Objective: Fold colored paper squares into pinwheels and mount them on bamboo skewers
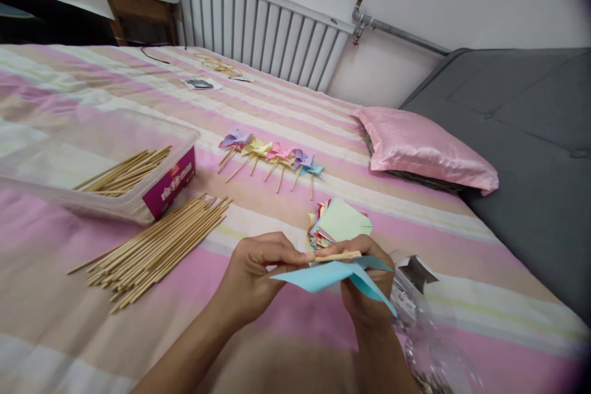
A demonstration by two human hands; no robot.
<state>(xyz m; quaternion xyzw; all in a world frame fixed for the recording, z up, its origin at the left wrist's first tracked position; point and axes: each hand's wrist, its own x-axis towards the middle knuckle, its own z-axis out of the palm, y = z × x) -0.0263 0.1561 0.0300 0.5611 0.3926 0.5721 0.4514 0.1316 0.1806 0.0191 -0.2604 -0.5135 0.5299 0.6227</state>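
2 hands (258, 274) (364, 295), blue paper (332, 276) lying crosswise.

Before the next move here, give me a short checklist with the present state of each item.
1. Blue folded paper held by both hands: ok, left hand and right hand both pinch it.
2. Wooden stick lying against the paper at the fingertips: ok.
3. Stick fixed to the paper: cannot tell, the fingers hide the joint.
4. Spare sticks within sight: ok, a loose pile of sticks lies beside the plastic box.
5. Stack of coloured paper squares close by: ok, just beyond the hands.
6. Finished pinwheels apart from the hands: ok, in a row further up the bed.
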